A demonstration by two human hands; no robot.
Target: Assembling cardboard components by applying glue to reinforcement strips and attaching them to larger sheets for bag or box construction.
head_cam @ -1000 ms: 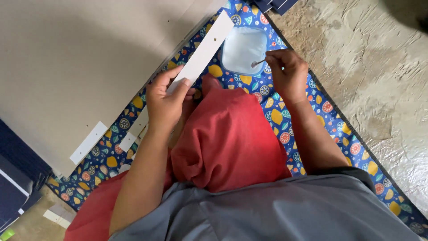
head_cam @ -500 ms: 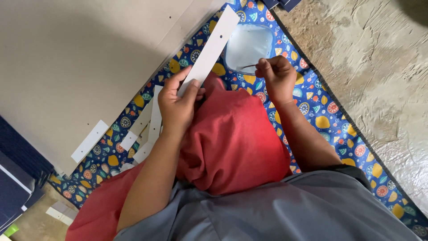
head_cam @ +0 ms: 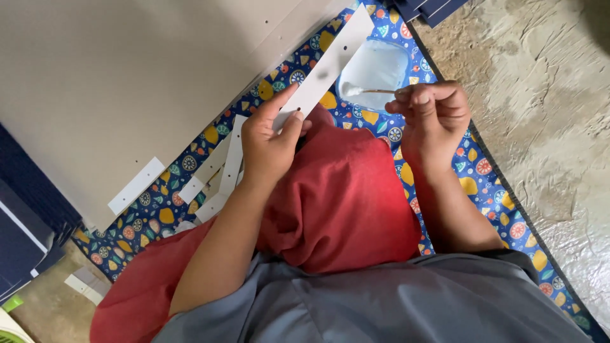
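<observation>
My left hand point(head_cam: 270, 143) grips the near end of a long white paper strip point(head_cam: 330, 60) with small punched holes; the strip angles up and away over the patterned mat. My right hand point(head_cam: 432, 117) pinches a thin stick point(head_cam: 375, 91) whose white tip reaches into a pale blue bowl point(head_cam: 376, 67) of white paste. Both hands hover above my knee in red cloth point(head_cam: 343, 197).
A blue mat point(head_cam: 489, 184) printed with fruit slices lies under me. A large beige board point(head_cam: 127, 82) covers the left. Several loose white strips point(head_cam: 219, 171) lie by its edge. Dark blue sheets point(head_cam: 25, 235) are stacked at left. Rough concrete floor point(head_cam: 540, 95) lies right.
My right hand has lifted slightly and turned the stick so its tip points into the bowl. My left hand shifted a little right, still holding the strip.
</observation>
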